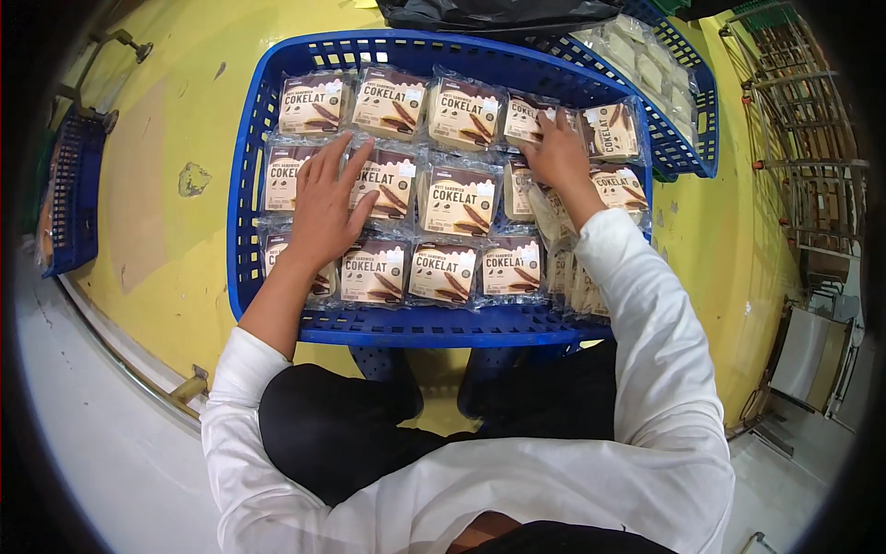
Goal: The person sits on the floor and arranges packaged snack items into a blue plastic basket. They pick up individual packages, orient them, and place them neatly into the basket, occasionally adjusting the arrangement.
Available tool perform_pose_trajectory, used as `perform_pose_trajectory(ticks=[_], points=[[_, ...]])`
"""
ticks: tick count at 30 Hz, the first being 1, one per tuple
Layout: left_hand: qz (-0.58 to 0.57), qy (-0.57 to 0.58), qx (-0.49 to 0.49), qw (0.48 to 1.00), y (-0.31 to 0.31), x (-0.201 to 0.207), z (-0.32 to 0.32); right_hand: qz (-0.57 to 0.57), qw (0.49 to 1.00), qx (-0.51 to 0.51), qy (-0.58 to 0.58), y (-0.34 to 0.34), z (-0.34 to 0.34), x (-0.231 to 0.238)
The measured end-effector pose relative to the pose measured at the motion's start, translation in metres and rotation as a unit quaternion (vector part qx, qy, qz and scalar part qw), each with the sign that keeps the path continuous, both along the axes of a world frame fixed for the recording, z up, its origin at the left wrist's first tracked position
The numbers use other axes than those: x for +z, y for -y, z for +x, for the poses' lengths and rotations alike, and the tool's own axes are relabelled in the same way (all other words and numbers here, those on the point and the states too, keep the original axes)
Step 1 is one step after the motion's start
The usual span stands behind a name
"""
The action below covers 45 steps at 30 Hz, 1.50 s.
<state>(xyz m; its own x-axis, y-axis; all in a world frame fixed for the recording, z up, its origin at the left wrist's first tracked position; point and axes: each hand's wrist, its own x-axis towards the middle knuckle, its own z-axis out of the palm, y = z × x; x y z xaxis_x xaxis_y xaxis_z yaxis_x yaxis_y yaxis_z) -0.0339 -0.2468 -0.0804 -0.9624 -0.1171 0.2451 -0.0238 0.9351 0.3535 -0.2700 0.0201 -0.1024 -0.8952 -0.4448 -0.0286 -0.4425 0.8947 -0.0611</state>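
Note:
A blue plastic crate [242,212] in front of me holds rows of clear-wrapped sandwich bread packs with brown and cream labels, such as one middle pack [457,201]. My left hand [325,198] is open, its fingers spread over the packs on the left side. At the upper right, my right hand [556,157] rests on a back-row sandwich pack [522,122], thumb and fingers apart. Beside it lies a sandwich pack turned sideways [611,131]. Under my right wrist, several packs stand on edge, partly hidden by the sleeve.
Behind on the right, another blue crate [706,138] contains pale wrapped packs, next to a black plastic bag [498,13]. A further blue crate [74,198] stands at far left. Metal racks [817,166] line the right side. The floor [152,231] is yellow and worn.

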Motion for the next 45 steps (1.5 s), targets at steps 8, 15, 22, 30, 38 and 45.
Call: perform_pose_trajectory(ticks=[8, 15, 22, 30, 38, 45], points=[[0.004, 0.009, -0.006, 1.000, 0.000, 0.002, 0.000, 0.002, 0.987, 0.127, 0.098, -0.008, -0.031, 0.008], [0.018, 0.004, -0.001, 1.000, -0.002, 0.003, -0.001, -0.004, 0.980, -0.115, -0.165, -0.078, -0.063, 0.064], [0.017, 0.003, 0.002, 1.000, 0.001, 0.004, 0.002, -0.052, 0.993, -0.087, 0.053, -0.073, -0.070, 0.055], [0.026, -0.003, 0.005, 1.000, 0.002, 0.001, 0.003, -0.535, 0.732, -0.257, 0.336, -0.063, -0.024, 0.084], [0.020, 0.000, 0.011, 1.000, 0.003, -0.001, 0.002, -0.128, 0.981, 0.140, 0.044, -0.037, 0.007, 0.059], [0.017, 0.002, 0.010, 1.000, 0.002, -0.001, -0.001, -0.202, 0.973, 0.111, 0.020, 0.007, -0.006, 0.020]])
